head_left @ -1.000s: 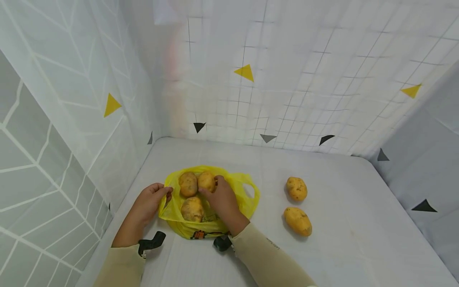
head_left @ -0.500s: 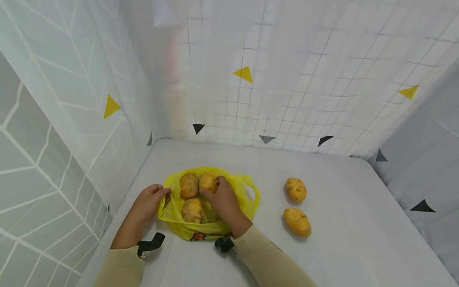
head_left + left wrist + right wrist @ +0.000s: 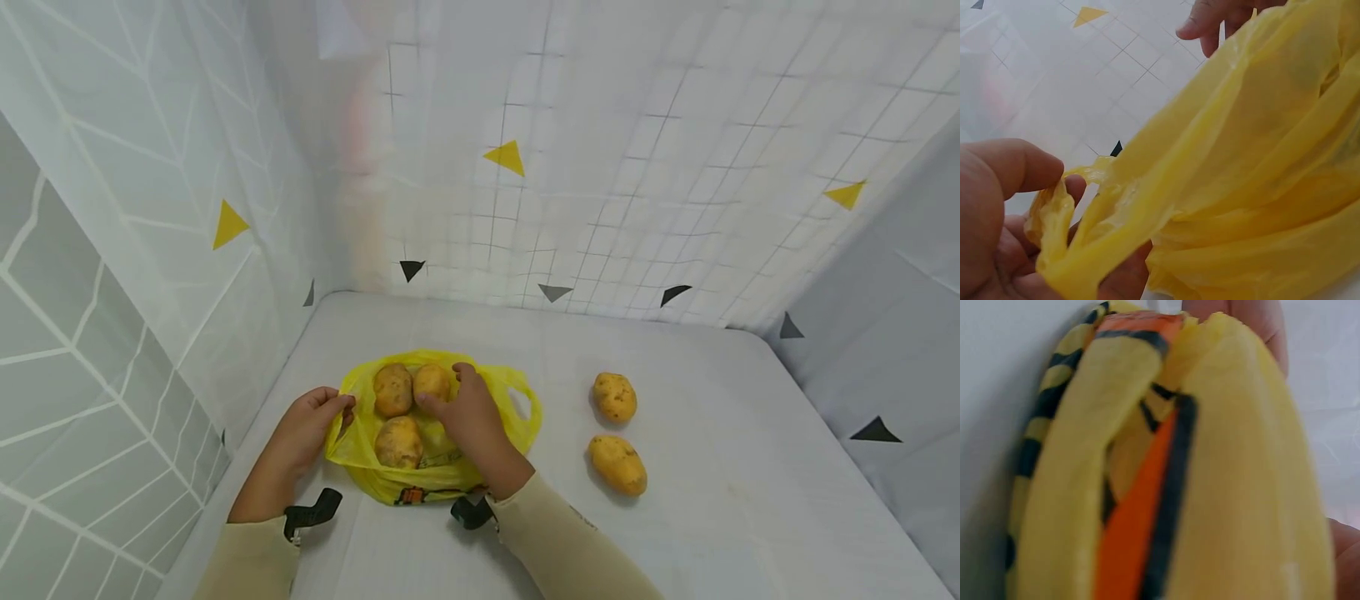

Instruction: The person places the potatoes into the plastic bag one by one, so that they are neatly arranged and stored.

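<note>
A yellow plastic bag (image 3: 442, 479) lies with its mouth spread at the left of the table. Inside it, three potatoes show: one at the back left (image 3: 393, 390), another beside it at the back right (image 3: 432, 382) and a third in front (image 3: 399, 442). My left hand (image 3: 303, 429) pinches the bag's left rim; in the left wrist view, the left thumb and fingers (image 3: 1016, 165) grip its crumpled film. Over the bag's right side, my right hand (image 3: 476, 421) has its fingers spread beside the back right potato. The bag's printed side fills the right wrist view.
Two more potatoes lie on the white table to the right of the bag, one farther back (image 3: 615, 397) and one nearer (image 3: 618, 465). A patterned sheet (image 3: 600, 167) hangs behind the table. Dark wrist cameras (image 3: 313, 510) stick out from both sleeves.
My right hand has loosened from the back right potato, its fingers lifting and spreading away to the right. The left hand keeps its pinch on the bag. The whole view has shifted slightly.
</note>
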Action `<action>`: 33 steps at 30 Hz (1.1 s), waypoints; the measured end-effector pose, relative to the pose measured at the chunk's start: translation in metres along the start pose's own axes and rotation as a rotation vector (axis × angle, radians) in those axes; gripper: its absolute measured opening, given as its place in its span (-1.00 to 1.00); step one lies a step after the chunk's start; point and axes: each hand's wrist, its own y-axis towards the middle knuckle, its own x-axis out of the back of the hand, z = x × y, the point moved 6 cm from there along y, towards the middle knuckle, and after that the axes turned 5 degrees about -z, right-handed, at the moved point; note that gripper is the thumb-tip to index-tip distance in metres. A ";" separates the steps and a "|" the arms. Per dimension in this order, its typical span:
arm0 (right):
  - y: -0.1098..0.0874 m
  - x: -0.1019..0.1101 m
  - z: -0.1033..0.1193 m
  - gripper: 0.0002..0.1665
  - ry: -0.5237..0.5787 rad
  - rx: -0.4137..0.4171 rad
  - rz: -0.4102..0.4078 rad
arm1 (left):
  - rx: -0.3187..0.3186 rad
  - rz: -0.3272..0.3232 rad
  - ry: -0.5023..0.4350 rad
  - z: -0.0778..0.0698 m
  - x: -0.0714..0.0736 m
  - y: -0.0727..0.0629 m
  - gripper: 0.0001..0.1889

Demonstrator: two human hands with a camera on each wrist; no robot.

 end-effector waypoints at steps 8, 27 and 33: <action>-0.008 0.012 0.010 0.03 0.004 0.013 0.005 | 0.001 0.000 0.006 0.000 -0.001 0.000 -0.67; -0.027 0.060 0.035 0.03 0.054 0.082 -0.100 | 0.002 -0.003 0.000 0.002 0.002 0.001 -0.66; -0.022 0.079 0.031 -0.02 0.087 0.069 -0.149 | 0.007 0.001 -0.004 0.001 0.002 0.001 -0.66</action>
